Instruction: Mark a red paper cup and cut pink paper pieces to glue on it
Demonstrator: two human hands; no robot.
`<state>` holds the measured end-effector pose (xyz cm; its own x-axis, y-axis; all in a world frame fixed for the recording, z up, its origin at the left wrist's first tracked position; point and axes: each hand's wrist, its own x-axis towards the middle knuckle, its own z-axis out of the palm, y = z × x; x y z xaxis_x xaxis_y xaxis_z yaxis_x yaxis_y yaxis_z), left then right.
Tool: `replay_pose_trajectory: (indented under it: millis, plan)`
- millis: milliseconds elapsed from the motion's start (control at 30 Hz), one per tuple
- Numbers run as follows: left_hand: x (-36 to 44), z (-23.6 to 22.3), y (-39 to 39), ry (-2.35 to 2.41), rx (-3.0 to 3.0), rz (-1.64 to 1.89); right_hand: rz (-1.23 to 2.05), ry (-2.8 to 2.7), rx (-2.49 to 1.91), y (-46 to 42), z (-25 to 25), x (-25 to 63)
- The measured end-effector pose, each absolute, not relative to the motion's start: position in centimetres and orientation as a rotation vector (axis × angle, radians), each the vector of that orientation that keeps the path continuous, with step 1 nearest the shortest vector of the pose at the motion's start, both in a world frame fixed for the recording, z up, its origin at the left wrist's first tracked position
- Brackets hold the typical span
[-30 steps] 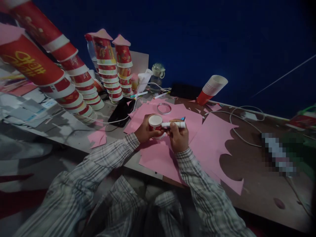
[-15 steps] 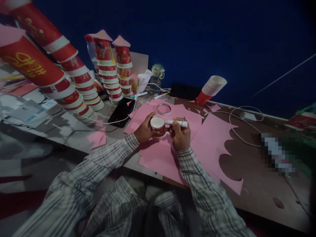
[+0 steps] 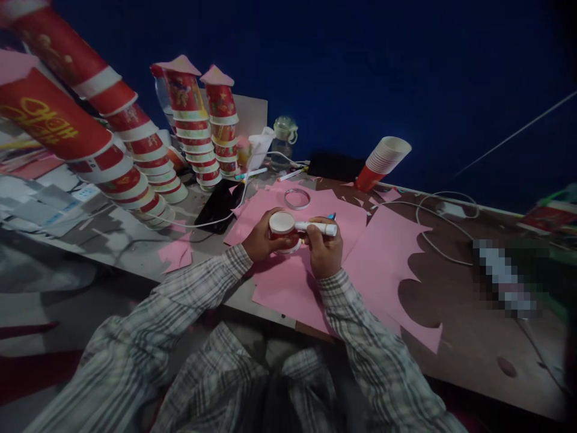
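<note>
My left hand (image 3: 262, 236) is wrapped round the side of a small red paper cup (image 3: 282, 224), its flat white end facing up. In my right hand (image 3: 325, 251) is a white tube (image 3: 318, 228), pinched between thumb and fingers; whether it is a marker or a glue stick I cannot tell. The tube lies nearly level, its narrower left end at the cup's right side. A small blue piece (image 3: 332, 216) shows behind my right fingers. Both hands are above pink paper sheets (image 3: 288, 282). A silvery ring (image 3: 297, 199) lies on the pink paper just beyond the cup.
Tall towers of red cups (image 3: 192, 126) with pink tops stand at the left. Behind are a clear bottle (image 3: 283, 141) and a leaning stack of paper cups (image 3: 383, 162). A black phone (image 3: 220, 207) lies left of the paper. White cables (image 3: 444, 249) cross the right side.
The cup turned slightly and shifted a little right, then back left. The white tube moved with it, staying against the cup's side. The view has shifted slightly.
</note>
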<state>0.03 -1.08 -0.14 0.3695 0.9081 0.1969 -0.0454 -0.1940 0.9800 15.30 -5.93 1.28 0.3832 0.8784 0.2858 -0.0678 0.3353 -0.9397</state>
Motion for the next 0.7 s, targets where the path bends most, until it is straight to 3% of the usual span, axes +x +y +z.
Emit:
replay_pose_trajectory:
  millis: [700]
  plan:
    - [-1.0,-1.1,0.5,0.71,1.436,1.011,0.878,-0.888,-0.953,-5.7,1.6,15.4]
